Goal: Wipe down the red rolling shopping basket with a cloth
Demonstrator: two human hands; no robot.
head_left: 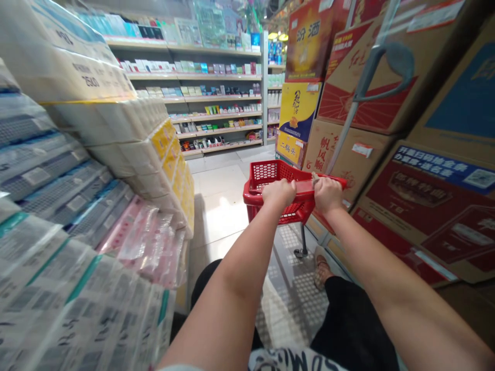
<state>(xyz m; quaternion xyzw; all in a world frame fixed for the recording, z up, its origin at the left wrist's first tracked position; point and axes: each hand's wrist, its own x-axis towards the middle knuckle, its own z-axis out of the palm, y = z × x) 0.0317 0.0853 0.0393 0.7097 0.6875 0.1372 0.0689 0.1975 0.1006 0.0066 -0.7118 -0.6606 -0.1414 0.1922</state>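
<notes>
A red shopping cart (255, 198) with a perforated plastic basket stands in the aisle in front of me. My left hand (279, 192) is wrapped round the left part of its handle. On the right part of the handle (304, 189), my right hand (328, 195) is closed, with a small pale thing showing by its thumb. The visible part of the basket shows nothing inside. One dark leg of the cart, with a wheel (300, 253), reaches the floor near my foot.
Wrapped paper packs (127, 154) and plastic-wrapped bundles (50, 165) are stacked on the left. Large cartons (359, 77) line the right side, with a grey pole and hook (358, 95) before them. Shelves of small goods (216, 80) stand ahead beyond the tiled floor (218, 196).
</notes>
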